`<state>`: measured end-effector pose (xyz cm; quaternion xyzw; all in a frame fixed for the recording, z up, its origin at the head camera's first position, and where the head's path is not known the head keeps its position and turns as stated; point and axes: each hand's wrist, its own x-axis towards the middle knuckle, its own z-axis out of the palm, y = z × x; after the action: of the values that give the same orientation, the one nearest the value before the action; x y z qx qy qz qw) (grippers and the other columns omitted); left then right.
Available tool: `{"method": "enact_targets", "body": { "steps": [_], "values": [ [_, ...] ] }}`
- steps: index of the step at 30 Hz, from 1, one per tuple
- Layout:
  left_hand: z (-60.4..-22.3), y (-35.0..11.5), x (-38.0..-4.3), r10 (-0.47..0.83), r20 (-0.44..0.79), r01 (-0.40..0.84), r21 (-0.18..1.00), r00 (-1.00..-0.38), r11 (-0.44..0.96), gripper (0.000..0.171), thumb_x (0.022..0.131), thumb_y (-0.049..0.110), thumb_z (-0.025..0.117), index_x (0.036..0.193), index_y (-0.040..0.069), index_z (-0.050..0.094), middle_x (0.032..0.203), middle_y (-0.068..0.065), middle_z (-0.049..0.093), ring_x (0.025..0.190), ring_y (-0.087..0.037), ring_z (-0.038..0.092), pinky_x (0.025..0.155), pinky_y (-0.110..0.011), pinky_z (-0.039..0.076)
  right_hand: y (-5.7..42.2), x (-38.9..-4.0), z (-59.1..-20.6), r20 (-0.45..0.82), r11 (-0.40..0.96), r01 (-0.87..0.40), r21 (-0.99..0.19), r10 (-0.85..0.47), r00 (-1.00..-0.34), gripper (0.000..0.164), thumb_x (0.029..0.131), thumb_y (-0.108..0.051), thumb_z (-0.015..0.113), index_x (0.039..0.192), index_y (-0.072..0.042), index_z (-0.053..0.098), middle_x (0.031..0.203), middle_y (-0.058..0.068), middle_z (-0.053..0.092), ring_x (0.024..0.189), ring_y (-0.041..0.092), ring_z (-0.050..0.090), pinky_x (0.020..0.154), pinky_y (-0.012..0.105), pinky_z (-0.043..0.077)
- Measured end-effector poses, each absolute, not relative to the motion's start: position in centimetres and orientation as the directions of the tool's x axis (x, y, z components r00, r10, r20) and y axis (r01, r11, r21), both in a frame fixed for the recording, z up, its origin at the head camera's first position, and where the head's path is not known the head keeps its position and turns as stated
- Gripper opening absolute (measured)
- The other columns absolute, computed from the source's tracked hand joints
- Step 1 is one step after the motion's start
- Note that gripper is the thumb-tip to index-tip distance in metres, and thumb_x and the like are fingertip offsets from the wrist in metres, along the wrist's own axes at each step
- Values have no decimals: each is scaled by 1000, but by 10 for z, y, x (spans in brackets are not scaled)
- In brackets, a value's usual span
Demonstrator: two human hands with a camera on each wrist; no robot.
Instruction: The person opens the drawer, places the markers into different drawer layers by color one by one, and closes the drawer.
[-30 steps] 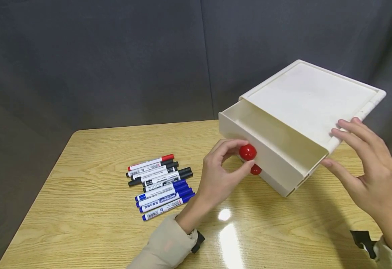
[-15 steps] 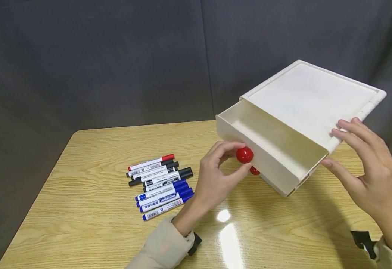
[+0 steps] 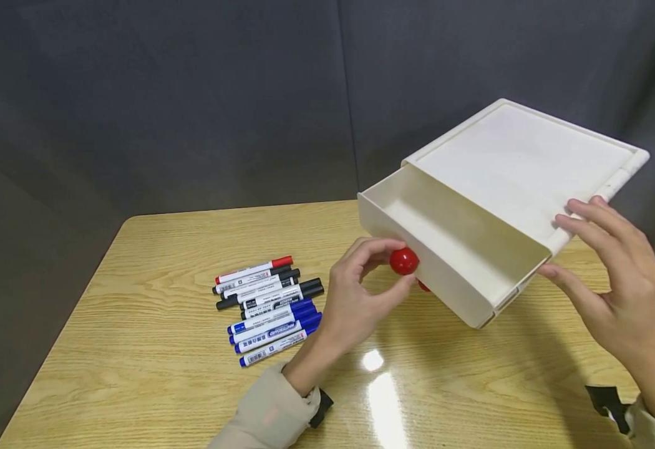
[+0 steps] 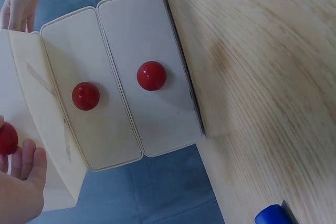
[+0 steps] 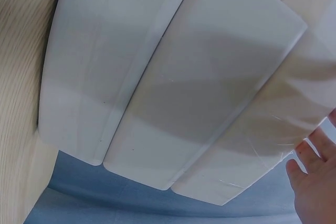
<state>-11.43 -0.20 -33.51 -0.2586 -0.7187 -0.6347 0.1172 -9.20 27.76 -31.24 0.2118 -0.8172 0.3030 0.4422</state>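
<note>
A white drawer unit (image 3: pixel 524 168) stands on the right side of the table, its top drawer (image 3: pixel 434 255) pulled partway out. My left hand (image 3: pixel 355 293) pinches the round red knob (image 3: pixel 404 261) on that drawer's front between thumb and fingers. The drawer's inside shows bare. In the left wrist view two lower drawers are closed, each with its own red knob (image 4: pixel 85 96). My right hand (image 3: pixel 619 280) rests on the near edge of the unit's top, fingers over the top and thumb against the side; the right wrist view shows the unit's smooth side (image 5: pixel 199 77).
Several whiteboard markers (image 3: pixel 271 305) with red, black and blue caps lie in a row on the wooden table (image 3: pixel 153 374), left of my left hand. A dark grey curtain (image 3: pixel 221 106) hangs behind the table.
My left hand has moved slightly left and toward me with the knob, and the top drawer has slid a little further out. The right hand has stayed at the unit's edge.
</note>
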Motion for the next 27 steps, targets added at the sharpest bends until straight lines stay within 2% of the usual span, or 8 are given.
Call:
{"method": "enact_targets", "body": {
  "steps": [11,19,27],
  "values": [
    [-335,-4,-115,236,493,520,852,-837,65,39,82,1,74,120,2,62,113,-14,64,103,-24,66,100,-31,54,278,-93,-315,857,732,-613,-297,-78,-509,72,88,-59,61,115,7,68,129,23,64,137,30,50,120,34,34],
    [-335,-7,-116,238,468,493,868,-851,60,41,83,0,74,122,2,62,116,-14,64,105,-23,66,101,-31,53,270,-91,-310,864,736,-607,-299,-61,-499,72,89,-59,60,112,8,68,125,25,65,136,26,51,120,32,34],
    [-335,-9,-115,230,463,487,871,-856,60,40,81,-1,74,120,2,62,115,-14,65,106,-24,65,101,-30,53,272,-91,-314,867,735,-612,-293,-66,-494,70,88,-58,62,113,7,68,126,24,65,135,31,51,119,35,35]
  ]
}}
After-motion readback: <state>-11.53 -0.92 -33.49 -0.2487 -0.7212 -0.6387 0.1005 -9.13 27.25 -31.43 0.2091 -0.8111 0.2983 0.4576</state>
